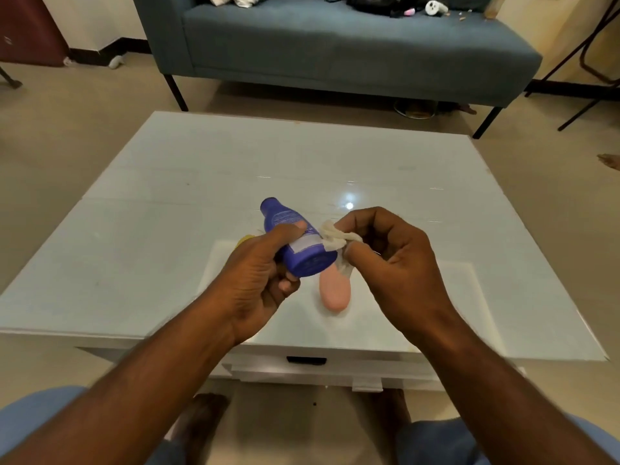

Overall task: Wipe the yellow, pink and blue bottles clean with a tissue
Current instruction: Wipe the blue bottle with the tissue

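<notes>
a: so the left hand (pixel 260 280) has its fingers and thumb curled round the blue bottle (pixel 295 241), held off the surface (pixel 167 213), cap end pointing away and the base turned toward the person.

b: and the right hand (pixel 385 260) pinches a crumpled white tissue (pixel 333 238) at its fingertips, pressed against the bottle's side near the pale label.

a: where are the other two?

b: the pink bottle (pixel 333 292) lies on its side on the surface, just under the hands. the yellow bottle (pixel 245 239) is mostly hidden behind the left hand; only a sliver shows, so i can't tell how it lies.

a: anything in them?

b: can't say. all three are opaque, so no level shows. the blue one looks capped, but that end is blurred.

a: what could go wrong, you think?

b: the tissue is thin and bunched. rubbing hard along the label's edge might tear it or leave shreds behind. the bottle is smooth and held only round the middle, so a firm push from the right could turn it in the grip or slip it loose, and it would drop onto the pink one below. if the cap isn't tight, squeezing could push something out.
</notes>
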`<state>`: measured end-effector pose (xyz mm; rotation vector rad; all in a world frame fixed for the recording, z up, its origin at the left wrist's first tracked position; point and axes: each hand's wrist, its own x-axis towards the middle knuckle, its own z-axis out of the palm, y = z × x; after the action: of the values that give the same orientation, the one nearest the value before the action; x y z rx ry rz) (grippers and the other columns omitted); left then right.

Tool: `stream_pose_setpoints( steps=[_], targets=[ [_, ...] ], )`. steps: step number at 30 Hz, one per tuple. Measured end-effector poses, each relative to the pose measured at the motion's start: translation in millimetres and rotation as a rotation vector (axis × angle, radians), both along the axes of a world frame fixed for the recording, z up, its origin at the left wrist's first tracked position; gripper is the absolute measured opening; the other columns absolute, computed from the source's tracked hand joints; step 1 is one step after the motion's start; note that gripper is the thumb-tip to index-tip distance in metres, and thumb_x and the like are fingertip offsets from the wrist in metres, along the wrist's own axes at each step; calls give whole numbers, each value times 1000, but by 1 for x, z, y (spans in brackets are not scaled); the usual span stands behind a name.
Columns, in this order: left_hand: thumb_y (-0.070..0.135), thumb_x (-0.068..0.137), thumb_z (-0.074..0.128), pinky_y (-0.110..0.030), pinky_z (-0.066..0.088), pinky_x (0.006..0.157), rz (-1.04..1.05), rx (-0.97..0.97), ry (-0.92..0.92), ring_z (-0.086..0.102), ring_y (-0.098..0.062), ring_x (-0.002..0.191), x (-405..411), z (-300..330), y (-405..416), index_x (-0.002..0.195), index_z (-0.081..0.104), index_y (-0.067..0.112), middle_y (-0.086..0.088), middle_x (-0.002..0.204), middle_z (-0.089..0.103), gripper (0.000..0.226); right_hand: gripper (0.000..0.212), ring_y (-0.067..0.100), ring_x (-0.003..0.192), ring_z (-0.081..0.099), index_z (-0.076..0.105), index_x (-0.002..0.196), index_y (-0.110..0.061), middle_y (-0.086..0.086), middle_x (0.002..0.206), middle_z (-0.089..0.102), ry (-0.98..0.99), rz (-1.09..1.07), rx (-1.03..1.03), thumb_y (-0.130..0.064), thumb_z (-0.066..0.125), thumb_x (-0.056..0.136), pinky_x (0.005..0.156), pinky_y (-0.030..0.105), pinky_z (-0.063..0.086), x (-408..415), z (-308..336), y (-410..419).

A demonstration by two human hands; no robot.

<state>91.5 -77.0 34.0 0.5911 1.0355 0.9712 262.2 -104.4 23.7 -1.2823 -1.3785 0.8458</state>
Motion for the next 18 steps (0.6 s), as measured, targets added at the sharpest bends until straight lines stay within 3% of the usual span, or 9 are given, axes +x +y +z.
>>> stream_pose_setpoints(
  steps=[3,8,13,18],
  targets=[
    [26,82,72,-19,49,44,27,9,-57,55,-12,53,-2,0,3,109,67,10,-11,83,70,33,8,17,85,70,75,103,-20,-7,88,74,2,-73,-3,-17,70,97,76,25,62,0,0,1],
    [27,75,73,-23,57,49,36,46,-122,70,-18,63,3,-2,1,119,61,11,-14,91,75,49,8,15,85,70,73,101,-21,-7,91,74,30,-126,-2,-16,71,96,75,25,61,0,-2,-1],
    [25,87,70,-25,57,50,106,31,-115,72,-19,64,5,-6,3,118,61,13,-12,88,77,34,10,10,86,70,72,101,-22,-10,90,74,2,-166,-11,-18,74,93,73,21,60,-8,-8,-2],
    [26,81,72,-28,59,55,88,96,-66,74,-22,72,7,-12,3,117,59,19,-8,88,78,39,3,17,91,74,70,94,-23,-9,90,75,75,-256,9,-25,72,95,76,34,66,-6,-5,1]
  ],
)
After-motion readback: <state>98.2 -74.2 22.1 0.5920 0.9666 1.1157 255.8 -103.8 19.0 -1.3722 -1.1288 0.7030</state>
